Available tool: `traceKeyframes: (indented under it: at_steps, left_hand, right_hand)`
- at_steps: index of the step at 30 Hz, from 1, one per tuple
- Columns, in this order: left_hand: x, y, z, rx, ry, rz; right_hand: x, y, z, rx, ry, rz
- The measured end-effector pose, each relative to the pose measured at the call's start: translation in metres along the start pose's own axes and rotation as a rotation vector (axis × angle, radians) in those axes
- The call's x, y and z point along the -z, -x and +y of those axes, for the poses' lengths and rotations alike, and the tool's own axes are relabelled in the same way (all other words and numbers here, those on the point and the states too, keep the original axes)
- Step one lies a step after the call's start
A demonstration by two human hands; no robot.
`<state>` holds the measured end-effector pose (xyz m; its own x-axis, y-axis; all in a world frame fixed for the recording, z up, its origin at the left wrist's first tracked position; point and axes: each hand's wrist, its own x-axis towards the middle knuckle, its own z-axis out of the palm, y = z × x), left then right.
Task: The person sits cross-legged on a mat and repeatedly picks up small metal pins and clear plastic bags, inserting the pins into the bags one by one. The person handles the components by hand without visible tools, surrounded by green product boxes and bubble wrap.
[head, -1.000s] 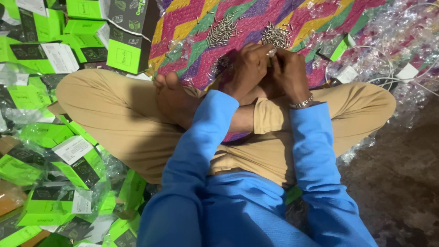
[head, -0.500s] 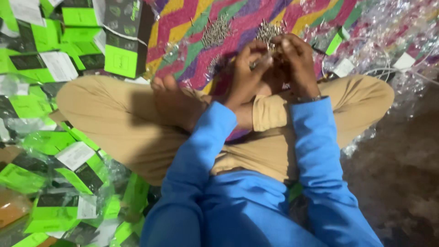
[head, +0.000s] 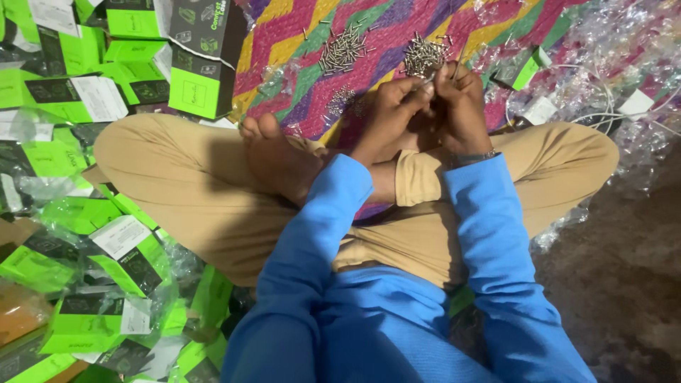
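My left hand (head: 389, 106) and right hand (head: 462, 105) both pinched shut on small screws (head: 425, 84) above woven mat (head: 369, 28).

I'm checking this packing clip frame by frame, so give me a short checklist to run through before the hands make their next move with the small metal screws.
1. Both hands in view: ok; left hand and right hand are raised together over the lap.
2. Something pinched between the fingertips: cannot tell; it is too small and blurred.
3. Screw supply within reach: ok; one screw pile lies just beyond the hands and a second pile to its left on the woven mat.
4. Green boxes at hand: ok; stacked beside the left knee.
5. Clear plastic bags nearby: ok; heaped at the right.
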<state>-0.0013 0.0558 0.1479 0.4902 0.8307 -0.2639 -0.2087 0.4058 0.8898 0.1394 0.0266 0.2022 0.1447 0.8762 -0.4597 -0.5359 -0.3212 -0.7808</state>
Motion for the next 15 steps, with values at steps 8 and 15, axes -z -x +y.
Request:
traceKeyframes:
  at_steps: [8,15]
  left_hand:
    - [-0.021,0.043,0.014,0.053,-0.295,-0.341]
    - [-0.006,-0.029,0.016,-0.011,-0.346,0.203]
  right_hand:
    - [0.063,-0.033,-0.036,0.228,-0.349,0.145]
    - [0.047,-0.015,-0.028,0.27,-0.14,0.311]
